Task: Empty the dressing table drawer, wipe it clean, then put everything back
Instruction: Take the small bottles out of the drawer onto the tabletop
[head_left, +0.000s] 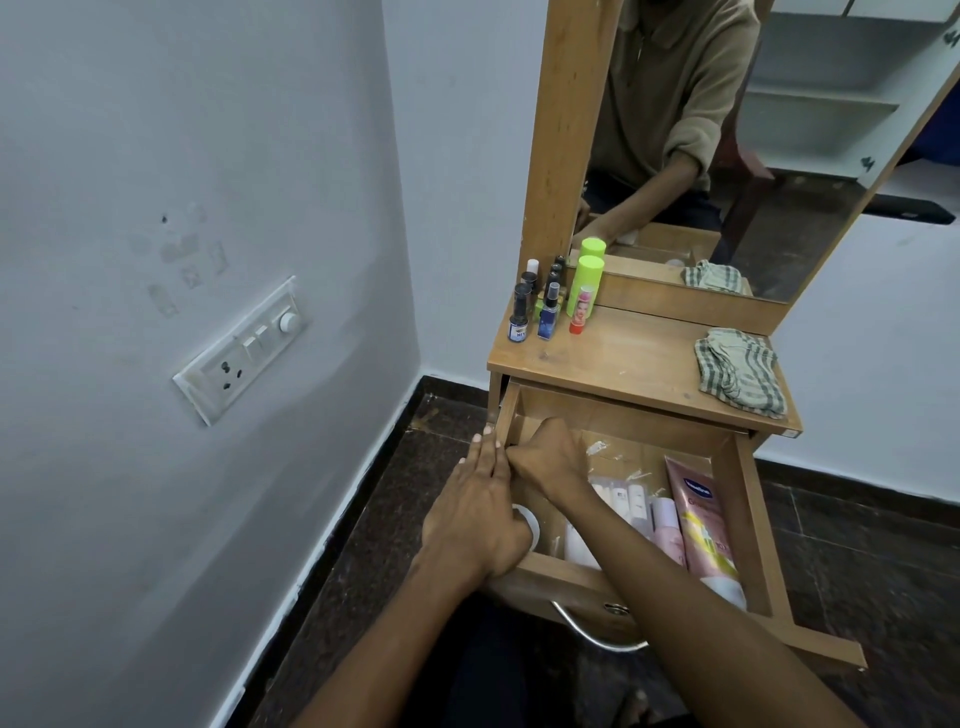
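Note:
The wooden drawer (753, 519) of the dressing table is pulled out. In it lie a pink Vaseline tube (701, 525), a clear packet of small white bottles (623, 499), a pale pink bottle (667, 530) and a white round jar (529, 522). My left hand (478, 514) lies over the drawer's left wall, fingers flat along its outside and palm above the jar. My right hand (550, 457) reaches into the back left corner with curled fingers; whatever is under them is hidden. On the table top (634, 358) stand several small bottles (519, 317), a green-capped can (589, 280) and a red lip balm (581, 309).
A checked cloth (737, 371) lies crumpled on the right of the table top. The mirror (727, 130) rises behind it. A metal handle (597, 636) curves below the drawer front. A wall with a switchboard (244, 353) stands close on the left, and the floor is dark stone.

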